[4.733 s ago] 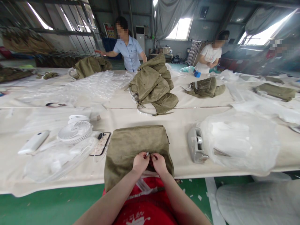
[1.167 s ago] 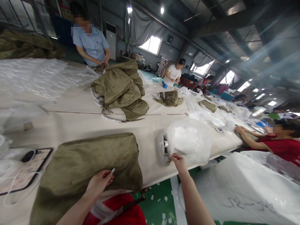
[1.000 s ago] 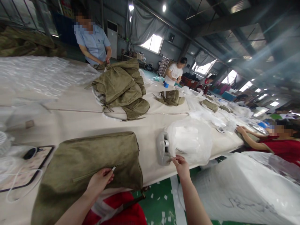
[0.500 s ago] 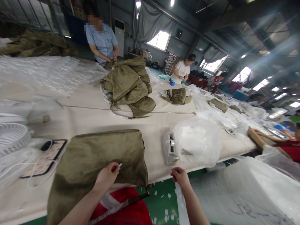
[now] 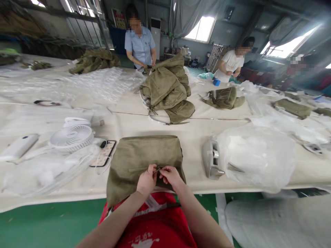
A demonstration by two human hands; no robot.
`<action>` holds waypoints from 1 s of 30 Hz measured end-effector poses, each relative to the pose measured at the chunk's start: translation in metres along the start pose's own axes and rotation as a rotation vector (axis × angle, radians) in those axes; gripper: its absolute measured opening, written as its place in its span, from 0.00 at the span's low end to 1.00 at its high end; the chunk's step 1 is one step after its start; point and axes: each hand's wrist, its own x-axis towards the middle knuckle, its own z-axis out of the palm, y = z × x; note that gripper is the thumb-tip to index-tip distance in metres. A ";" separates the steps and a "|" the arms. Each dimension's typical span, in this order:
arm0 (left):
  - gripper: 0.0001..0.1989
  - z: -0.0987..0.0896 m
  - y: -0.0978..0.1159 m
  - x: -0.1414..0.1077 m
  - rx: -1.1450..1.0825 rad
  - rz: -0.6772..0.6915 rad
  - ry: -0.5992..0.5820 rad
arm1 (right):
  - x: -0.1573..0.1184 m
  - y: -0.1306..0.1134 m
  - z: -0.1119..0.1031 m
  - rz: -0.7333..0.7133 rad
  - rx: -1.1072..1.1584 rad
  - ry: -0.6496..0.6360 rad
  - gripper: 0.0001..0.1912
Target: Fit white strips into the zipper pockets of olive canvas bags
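An olive-green fabric bag (image 5: pixel 147 151) lies flat at the table's front edge, with a slanting zipper (image 5: pixel 138 169) on its face. My left hand (image 5: pixel 147 179) rests over the zipper's right end, its thumb and finger pinched on the small zipper pull. Touching it from the right, my right hand (image 5: pixel 170 175) is closed in a pinch at the same spot; what its fingertips hold is too small to make out. To the right stands a grey tape dispenser (image 5: pixel 212 160), apart from both hands.
Behind the bag lies a heap of olive bags (image 5: pixel 165 86). A white fan (image 5: pixel 72 137) and a phone (image 5: pixel 104 155) with a cable lie left. A plastic bag (image 5: pixel 258 156) sits beside the dispenser. Co-workers stand across the table, one in a blue shirt (image 5: pixel 141 44).
My right hand has moved left from near the tape dispenser to meet my left hand at the zipper. The left keeps its pinch. The view has turned left.
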 end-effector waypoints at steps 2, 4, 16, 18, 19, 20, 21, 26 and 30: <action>0.14 -0.003 0.002 -0.002 0.046 0.028 -0.021 | 0.004 0.002 0.004 0.050 -0.046 0.019 0.11; 0.14 -0.005 0.003 -0.002 0.085 0.057 -0.041 | 0.005 0.004 0.002 0.082 -0.072 0.029 0.10; 0.10 -0.002 0.001 0.012 -0.670 -0.290 -0.249 | 0.009 0.014 0.002 0.024 -0.070 -0.032 0.08; 0.09 0.000 -0.001 0.010 -0.648 -0.283 -0.202 | 0.012 0.017 0.008 0.037 -0.088 0.028 0.09; 0.10 0.001 -0.002 0.008 -0.620 -0.268 -0.182 | 0.014 0.018 0.011 0.042 -0.086 0.051 0.09; 0.10 0.001 -0.003 0.007 -0.588 -0.251 -0.166 | 0.015 0.019 0.013 0.046 -0.077 0.072 0.09; 0.10 0.001 -0.004 0.007 -0.556 -0.237 -0.150 | 0.016 0.020 0.014 0.051 -0.062 0.092 0.09; 0.10 -0.001 -0.004 0.004 -0.427 -0.182 -0.099 | 0.020 0.022 0.016 0.078 0.022 0.143 0.12; 0.10 0.000 -0.001 0.002 -0.363 -0.164 -0.082 | 0.019 0.017 0.012 0.144 0.163 0.062 0.13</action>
